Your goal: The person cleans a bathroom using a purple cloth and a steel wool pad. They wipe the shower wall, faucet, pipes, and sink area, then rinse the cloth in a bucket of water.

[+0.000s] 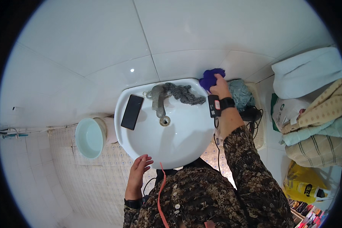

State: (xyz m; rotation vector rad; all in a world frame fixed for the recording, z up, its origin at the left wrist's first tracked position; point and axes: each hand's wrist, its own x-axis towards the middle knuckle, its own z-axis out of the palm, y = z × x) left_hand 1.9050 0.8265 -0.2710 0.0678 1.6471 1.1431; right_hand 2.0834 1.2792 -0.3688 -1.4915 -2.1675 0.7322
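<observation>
My right hand [221, 87] grips a bunched purple cloth [212, 79] at the right back corner of a white ceramic sink [148, 142], close to the tiled wall. Beside the front left rim, my left hand [140, 166] has its fingers apart and holds nothing. A grey faucet [159, 99] stands at the back of the basin over the drain [165, 121]. Dark grey knitted or mesh material [185, 93] lies along the ledge to the right of the faucet. On the left side of the sink rests a black smartphone [132, 112].
Left of the sink is a pale green basin [89, 138]. To the right, a crumpled grey-green plastic bag [241, 95] and a black corded object [250, 114] lie in a rack. Folded towels [316, 148] and a yellow bag [302, 185] are at far right.
</observation>
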